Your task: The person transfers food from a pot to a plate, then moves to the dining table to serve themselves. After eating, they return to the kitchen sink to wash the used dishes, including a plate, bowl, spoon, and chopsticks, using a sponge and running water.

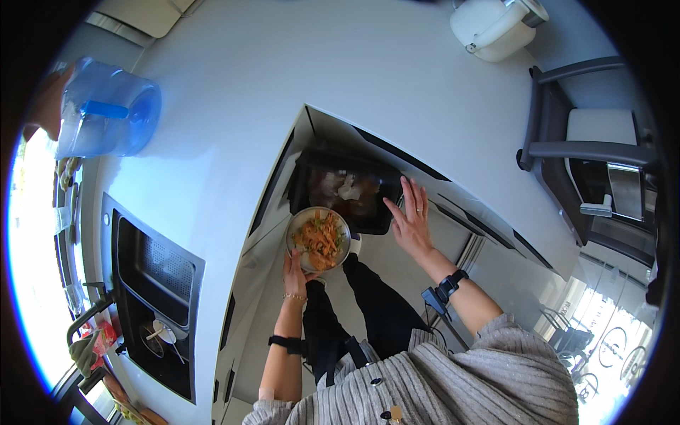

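Observation:
My left hand grips the rim of a round bowl from its lower left side. In the bowl lie orange shreds mixed with green bits, which look like food scraps or peelings. Just beyond the bowl, in the corner under the counter, is a black bin with some pale and dark waste inside, partly blurred. My right hand is at the bin's right rim, fingers spread and holding nothing. Whether its fingertips touch the rim, I cannot tell. The bowl overlaps the bin's near edge.
A pale countertop wraps around the corner over cabinets. On the left are a black sink holding dishes, a faucet and a large blue water bottle. A white kettle and a grey rack stand at the right.

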